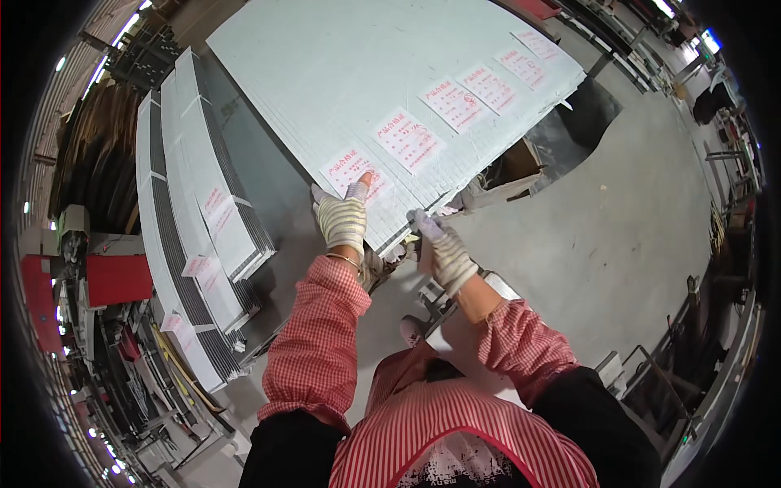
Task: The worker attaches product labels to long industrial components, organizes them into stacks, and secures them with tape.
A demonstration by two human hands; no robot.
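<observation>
A broad stack of long, pale grey-white panels [342, 81] lies before me, with white paper labels printed in red [408, 140] in a row along its near ends. My left hand [342, 218], in a striped knit glove with one bare fingertip, presses on the nearest-left label [346, 167] at the panel's corner. Its fingers are apart, some at the left edge. My right hand [449, 256], in a similar glove, pinches the near end edge of a panel just right of that label. Its fingertips under the edge are hidden.
Bundled strips of pale panels [183, 203], tied with white bands, lie at the left. Beyond them are a red box [119, 280] and brown stacked sheets [96, 154]. Grey floor [602, 236] spreads to the right. Crumpled wrapping [496, 191] sits beneath the panels' near edge.
</observation>
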